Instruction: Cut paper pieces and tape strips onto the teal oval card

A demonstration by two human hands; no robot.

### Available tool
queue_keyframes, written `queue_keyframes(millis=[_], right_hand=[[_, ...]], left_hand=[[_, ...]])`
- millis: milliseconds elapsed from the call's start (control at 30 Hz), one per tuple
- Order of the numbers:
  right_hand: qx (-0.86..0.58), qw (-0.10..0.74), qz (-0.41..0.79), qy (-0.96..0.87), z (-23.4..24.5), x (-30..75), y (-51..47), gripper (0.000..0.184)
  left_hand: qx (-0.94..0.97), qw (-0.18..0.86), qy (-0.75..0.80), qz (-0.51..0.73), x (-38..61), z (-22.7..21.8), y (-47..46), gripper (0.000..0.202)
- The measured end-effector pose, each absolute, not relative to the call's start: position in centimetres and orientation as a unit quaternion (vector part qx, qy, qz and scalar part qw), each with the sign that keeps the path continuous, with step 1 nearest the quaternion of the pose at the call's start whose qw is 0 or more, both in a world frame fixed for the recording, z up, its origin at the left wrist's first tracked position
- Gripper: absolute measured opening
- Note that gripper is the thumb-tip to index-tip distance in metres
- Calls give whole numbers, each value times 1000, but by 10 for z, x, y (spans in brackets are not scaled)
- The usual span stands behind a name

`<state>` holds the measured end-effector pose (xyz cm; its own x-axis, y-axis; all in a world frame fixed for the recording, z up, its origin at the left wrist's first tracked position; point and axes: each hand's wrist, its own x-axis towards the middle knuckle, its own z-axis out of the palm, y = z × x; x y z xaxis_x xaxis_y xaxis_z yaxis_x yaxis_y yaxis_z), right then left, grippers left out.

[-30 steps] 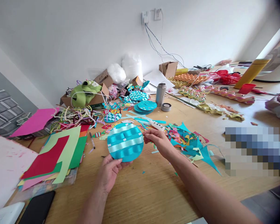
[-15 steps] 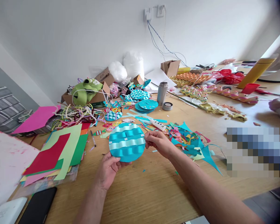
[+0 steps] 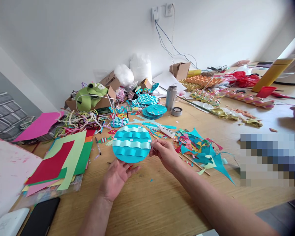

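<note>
A round turquoise paper disc point(image 3: 131, 143) woven with pale blue wavy strips is held up over the wooden table point(image 3: 162, 200). My right hand point(image 3: 163, 153) pinches its right edge between thumb and fingers. Just below the disc's lower edge, my left hand point(image 3: 116, 178) is palm up with fingers spread, apart from the paper.
Coloured paper sheets point(image 3: 61, 160) lie at left, a black phone point(image 3: 40, 220) at front left. Paper scraps point(image 3: 199, 149) and a glue tube point(image 3: 166, 131) sit to the right. Farther back stand a stack of turquoise discs point(image 3: 153, 111), a steel flask point(image 3: 170, 98) and cardboard boxes point(image 3: 98, 98).
My left hand has let go of the disc's bottom edge and opened beneath it. The right hand alone now holds the disc, which sits slightly higher and tilted flatter.
</note>
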<state>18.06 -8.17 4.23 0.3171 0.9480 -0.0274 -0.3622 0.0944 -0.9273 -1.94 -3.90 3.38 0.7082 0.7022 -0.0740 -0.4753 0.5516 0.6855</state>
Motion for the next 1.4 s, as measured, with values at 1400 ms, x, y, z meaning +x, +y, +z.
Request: queue_keyframes(millis=[1400], right_hand=[[-539, 569, 415, -463, 32, 135, -90, 28]], left_hand=[[333, 769, 297, 458, 12, 23, -53, 20]])
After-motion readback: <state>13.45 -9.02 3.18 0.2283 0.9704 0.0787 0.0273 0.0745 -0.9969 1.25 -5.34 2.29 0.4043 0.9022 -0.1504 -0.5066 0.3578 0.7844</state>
